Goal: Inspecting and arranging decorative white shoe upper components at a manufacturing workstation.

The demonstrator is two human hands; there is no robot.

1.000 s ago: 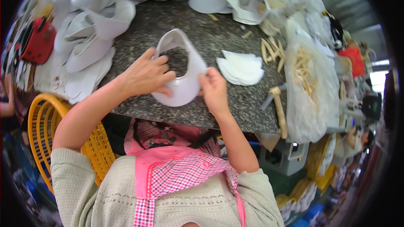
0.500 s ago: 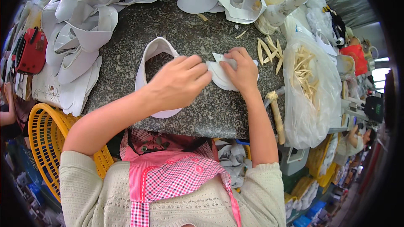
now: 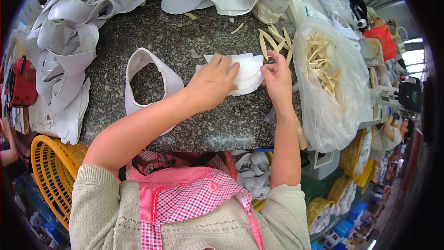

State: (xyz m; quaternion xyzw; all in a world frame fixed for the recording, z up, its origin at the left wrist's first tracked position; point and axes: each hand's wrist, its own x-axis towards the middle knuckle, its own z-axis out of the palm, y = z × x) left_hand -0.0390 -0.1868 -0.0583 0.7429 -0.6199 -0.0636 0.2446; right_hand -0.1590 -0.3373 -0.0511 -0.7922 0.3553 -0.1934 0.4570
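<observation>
The left hand (image 3: 213, 81) lies flat and spread on a small stack of white fabric pieces (image 3: 247, 71), pinning it to the speckled stone bench (image 3: 194, 32); it grips nothing. The right hand (image 3: 276, 76) pinches the stack's right edge between thumb and fingers, narrow, apparently lifting a single layer. The stack sits near the middle of the bench, just right of a white horseshoe-shaped shoe upper (image 3: 145, 81), which lies flat and apart from both hands.

The likely trouble, as I judge it: the thin layers cling, so the pinch could lift two pieces instead of one, or drag the whole stack sideways if the flat hand eases off. The loose tan strips (image 3: 273, 41) just beyond could also get swept about.

The stack's long axis runs left to right across the bench, its curved edge toward the person. The upper's open end points away, toward the heap of grey-white uppers (image 3: 69, 41)
</observation>
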